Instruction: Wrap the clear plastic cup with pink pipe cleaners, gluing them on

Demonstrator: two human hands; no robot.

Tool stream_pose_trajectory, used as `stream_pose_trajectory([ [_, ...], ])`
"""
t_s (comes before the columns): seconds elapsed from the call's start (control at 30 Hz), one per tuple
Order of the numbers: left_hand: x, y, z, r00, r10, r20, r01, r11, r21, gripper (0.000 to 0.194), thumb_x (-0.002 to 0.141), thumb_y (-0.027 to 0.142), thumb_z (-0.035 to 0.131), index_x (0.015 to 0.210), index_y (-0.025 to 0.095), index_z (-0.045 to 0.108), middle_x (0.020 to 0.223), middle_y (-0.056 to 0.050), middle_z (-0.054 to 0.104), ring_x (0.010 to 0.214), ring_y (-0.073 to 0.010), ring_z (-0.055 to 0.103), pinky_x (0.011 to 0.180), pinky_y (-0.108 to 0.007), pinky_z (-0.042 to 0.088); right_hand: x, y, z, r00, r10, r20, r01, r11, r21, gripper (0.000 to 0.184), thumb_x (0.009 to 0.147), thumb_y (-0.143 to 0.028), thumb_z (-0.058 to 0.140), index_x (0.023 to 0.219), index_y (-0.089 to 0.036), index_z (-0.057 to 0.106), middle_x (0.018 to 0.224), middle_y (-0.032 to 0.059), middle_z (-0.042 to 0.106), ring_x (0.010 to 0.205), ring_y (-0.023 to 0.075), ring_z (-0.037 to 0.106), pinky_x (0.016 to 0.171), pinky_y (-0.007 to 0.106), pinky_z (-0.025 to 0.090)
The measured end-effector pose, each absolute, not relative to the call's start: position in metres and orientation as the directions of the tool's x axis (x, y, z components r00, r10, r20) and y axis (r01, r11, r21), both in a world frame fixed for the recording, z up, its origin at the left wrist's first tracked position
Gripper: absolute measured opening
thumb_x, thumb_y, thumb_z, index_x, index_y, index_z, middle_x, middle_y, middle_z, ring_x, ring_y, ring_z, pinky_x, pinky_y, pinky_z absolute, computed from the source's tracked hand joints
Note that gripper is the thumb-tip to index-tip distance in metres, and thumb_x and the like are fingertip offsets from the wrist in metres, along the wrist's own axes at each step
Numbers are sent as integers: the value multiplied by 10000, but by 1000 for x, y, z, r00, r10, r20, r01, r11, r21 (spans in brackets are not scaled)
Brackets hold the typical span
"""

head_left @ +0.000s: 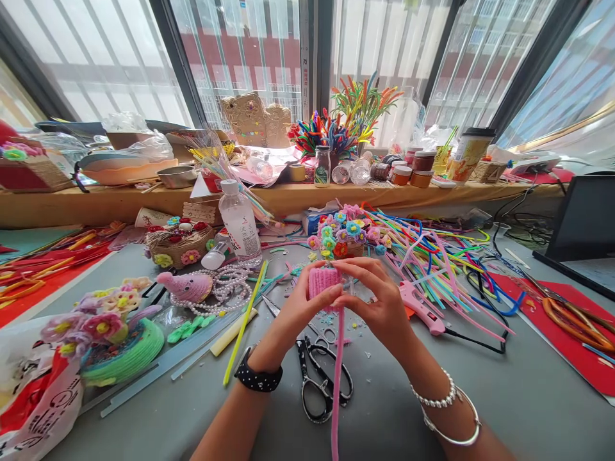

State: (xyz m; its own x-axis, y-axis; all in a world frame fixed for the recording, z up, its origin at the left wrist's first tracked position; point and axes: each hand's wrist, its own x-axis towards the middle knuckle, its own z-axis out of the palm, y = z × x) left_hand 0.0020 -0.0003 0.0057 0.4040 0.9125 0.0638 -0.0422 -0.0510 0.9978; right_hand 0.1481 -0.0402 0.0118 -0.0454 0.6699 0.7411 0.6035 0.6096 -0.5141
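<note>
Between my two hands, above the grey table, is a small pink coil of wound pipe cleaner. My left hand curls round its left side, thumb across the front. Against its top and right side my right hand presses its fingertips. A long pink pipe cleaner tail hangs down from the coil. Beneath the hands lie black-handled scissors, with a smaller pair of scissors just behind. A pot of colourful pipe cleaner flowers stands beyond my hands.
Loose pipe cleaners and a pink glue gun lie to the right. A plastic bottle, a pink chenille figure and a green flower basket stand left. Orange-handled scissors rest on red paper near a laptop.
</note>
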Motion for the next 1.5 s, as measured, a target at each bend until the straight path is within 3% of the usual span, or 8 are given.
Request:
stream_pose_trajectory([
  [0.53, 3, -7, 11, 405, 912, 70, -21, -67, 998, 612, 652, 362, 684, 1184, 189, 436, 1060, -88, 564, 951, -236, 567, 810, -362, 445, 151, -42, 14, -63, 707, 704, 532, 621, -576, 474, 723, -533, 594, 1124, -280, 592, 1061, 64, 625, 1016, 227, 545, 895, 421, 450],
  [0.73, 2, -3, 7, 445, 894, 59, -46, -43, 998, 674, 651, 396, 682, 1214, 175, 386, 1103, -112, 537, 970, -258, 558, 809, -378, 441, 157, -40, 14, -174, 698, 694, 539, 658, -527, 606, 679, -516, 651, 1212, -259, 517, 1138, 71, 615, 1097, 237, 508, 946, 430, 411],
  [1.1, 5, -8, 9, 459, 888, 26, -25, -17, 1000, 762, 634, 453, 696, 1245, 199, 319, 1177, -109, 470, 1037, -266, 517, 866, -408, 412, 154, -37, 6, -128, 643, 755, 642, 634, -430, 598, 675, -571, 621, 1178, -258, 537, 1081, 80, 620, 1037, 255, 540, 977, 479, 357],
  [1.27, 5, -8, 8, 446, 893, 52, 7, -62, 998, 739, 672, 458, 656, 1261, 211, 285, 1112, -90, 499, 950, -238, 546, 848, -405, 418, 156, -37, 8, -130, 687, 715, 573, 641, -512, 606, 681, -616, 579, 1174, -266, 543, 1084, 67, 635, 1042, 251, 547, 970, 452, 373],
  [1.4, 5, -7, 8, 445, 890, 98, 69, -144, 987, 745, 681, 449, 648, 1273, 202, 269, 1053, -69, 501, 915, -203, 526, 856, -370, 401, 158, -39, 8, -50, 773, 633, 409, 594, -693, 385, 842, -504, 457, 1113, -260, 578, 1073, 52, 648, 989, 200, 589, 886, 375, 450],
  [1.5, 5, -8, 10, 480, 874, 73, 117, -147, 982, 757, 688, 448, 633, 1285, 199, 242, 956, -39, 509, 834, -181, 525, 804, -348, 418, 157, -40, 7, 30, 826, 563, 329, 524, -786, 239, 845, -372, 519, 1028, -250, 611, 990, 37, 668, 921, 177, 615, 816, 328, 489],
])
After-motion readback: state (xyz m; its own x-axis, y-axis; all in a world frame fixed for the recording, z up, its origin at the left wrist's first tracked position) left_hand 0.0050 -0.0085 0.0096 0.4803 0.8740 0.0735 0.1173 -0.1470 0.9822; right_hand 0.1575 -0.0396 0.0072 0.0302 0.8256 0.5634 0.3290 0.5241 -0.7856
